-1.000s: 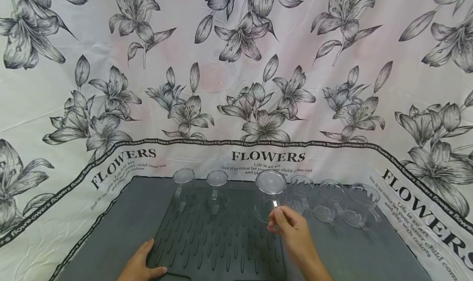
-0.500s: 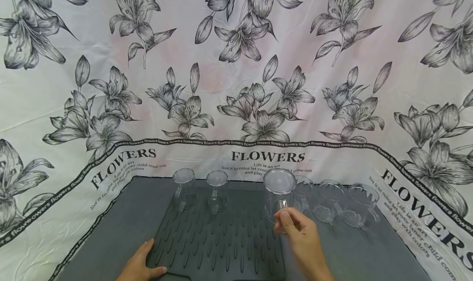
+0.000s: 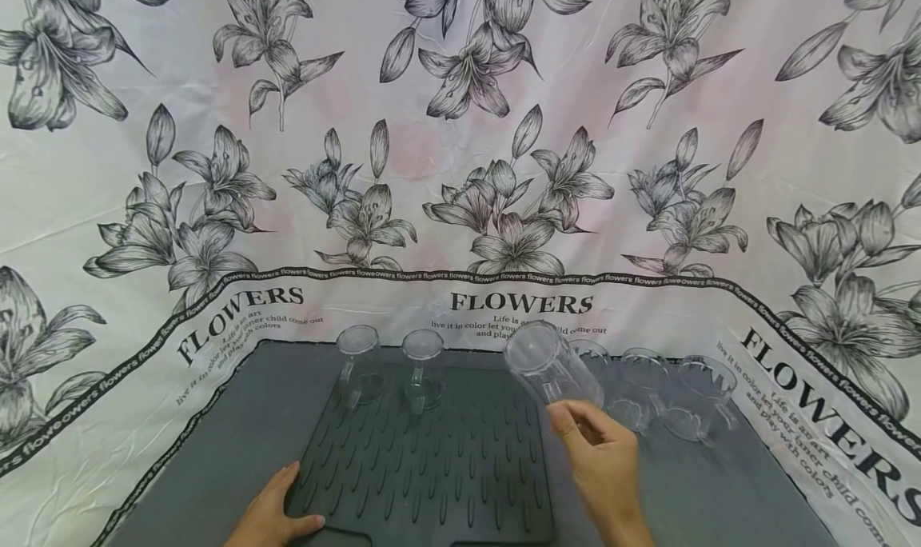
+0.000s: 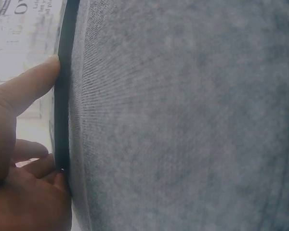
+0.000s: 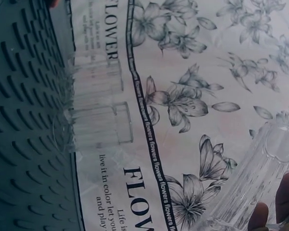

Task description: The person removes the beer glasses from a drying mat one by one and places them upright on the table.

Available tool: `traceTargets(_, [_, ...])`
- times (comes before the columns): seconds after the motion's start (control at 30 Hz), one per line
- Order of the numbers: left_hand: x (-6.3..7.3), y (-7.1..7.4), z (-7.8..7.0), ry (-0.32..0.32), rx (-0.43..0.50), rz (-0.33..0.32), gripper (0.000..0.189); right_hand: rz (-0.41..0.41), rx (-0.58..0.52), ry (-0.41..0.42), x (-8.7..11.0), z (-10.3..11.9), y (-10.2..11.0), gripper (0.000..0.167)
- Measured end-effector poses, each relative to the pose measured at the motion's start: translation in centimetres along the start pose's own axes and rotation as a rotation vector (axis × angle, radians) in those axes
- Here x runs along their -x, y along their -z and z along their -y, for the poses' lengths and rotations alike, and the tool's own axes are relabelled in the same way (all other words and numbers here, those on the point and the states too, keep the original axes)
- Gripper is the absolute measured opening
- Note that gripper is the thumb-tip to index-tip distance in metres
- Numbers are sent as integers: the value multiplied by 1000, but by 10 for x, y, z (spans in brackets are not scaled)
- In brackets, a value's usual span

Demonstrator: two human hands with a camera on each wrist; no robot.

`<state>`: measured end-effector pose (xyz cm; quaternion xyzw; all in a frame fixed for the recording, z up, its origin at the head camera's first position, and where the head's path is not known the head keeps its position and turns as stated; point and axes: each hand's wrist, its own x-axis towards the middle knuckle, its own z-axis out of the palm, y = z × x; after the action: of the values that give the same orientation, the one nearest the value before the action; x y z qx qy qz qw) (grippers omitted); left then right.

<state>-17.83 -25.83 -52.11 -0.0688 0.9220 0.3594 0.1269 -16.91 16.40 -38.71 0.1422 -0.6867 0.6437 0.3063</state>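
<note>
My right hand (image 3: 597, 451) pinches the handle of a clear mug (image 3: 554, 363) raised above the back right of the ribbed drying mat (image 3: 432, 467). That mug is tilted, its closed base toward the upper left and its mouth toward the lower right. In the right wrist view the ribbed mug wall (image 5: 250, 183) shows beside my fingertips (image 5: 259, 216). At the mat's front left corner lies my left hand (image 3: 269, 507), thumb over the corner and fingers along the left edge. In the left wrist view its fingertips touch the mat's dark edge (image 4: 62, 106).
Two clear mugs, one at the left (image 3: 358, 367) and one beside it (image 3: 423, 369), stand upside down at the mat's back. Right of the mat are three more clear mugs, including a middle mug (image 3: 636, 391) and an outer mug (image 3: 698, 395). A flower-printed cloth (image 3: 460, 171) hangs behind the grey table (image 3: 216, 443).
My right hand has moved to the right with the mug, lifting it and tipping it from upright to a slant. The left hand stays at the mat's corner.
</note>
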Motion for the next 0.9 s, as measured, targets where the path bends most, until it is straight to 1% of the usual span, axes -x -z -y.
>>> traceTargets(0.2, [0,0,0,-5,1,-1,117,38,-18,68,-1,2,3,8])
traceTargets(0.27, [0,0,0,-6,-2,-4,117,42,1,110,-2,2,3,12])
traceTargets(0.33, [1,1,0,-7,-3,-6,117,36,19,171,-3,1,2,16])
traceTargets(0.4, [1,1,-1,-13,-6,-10,116,31,42,248,-4,0,1,20])
traceTargets(0.47, [3,1,-2,-16,-8,-14,115,19,73,316,-6,1,0,20])
traceTargets(0.6, [5,1,-3,-27,-15,-23,116,0,137,402,-8,19,-4,14])
traceTargets(0.7, [6,1,-5,-34,-23,-38,117,-4,159,448,-10,33,-8,17])
traceTargets(0.8, [7,1,-7,-35,-28,-51,118,2,154,496,-11,34,-9,20])
traceTargets(0.9, [9,5,-11,-42,-9,-58,116,4,161,524,-12,32,-9,20])
